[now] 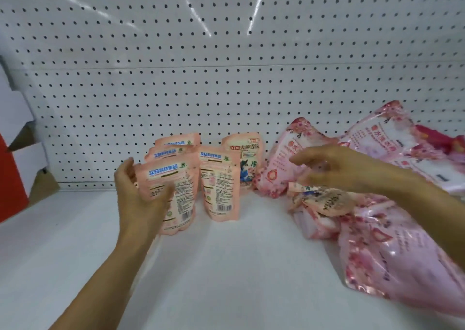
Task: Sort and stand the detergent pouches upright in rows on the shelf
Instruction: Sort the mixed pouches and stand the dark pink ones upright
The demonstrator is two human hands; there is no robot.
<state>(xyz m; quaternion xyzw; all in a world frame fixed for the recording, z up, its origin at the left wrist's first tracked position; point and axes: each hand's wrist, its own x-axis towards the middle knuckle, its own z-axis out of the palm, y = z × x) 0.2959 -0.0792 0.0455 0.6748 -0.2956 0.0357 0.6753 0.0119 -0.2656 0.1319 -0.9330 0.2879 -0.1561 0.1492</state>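
Five small pouches [219,183] stand by the pegboard [226,65]; left hand [141,194] grips the front one, right hand [344,168] hovers open over the big pink bags [392,254].

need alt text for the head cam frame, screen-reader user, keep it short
A person's left hand grips the front pouch of several small peach detergent pouches standing on a white shelf. The right hand reaches, fingers open, over a heap of larger pink pouches lying at right, with a pegboard behind.
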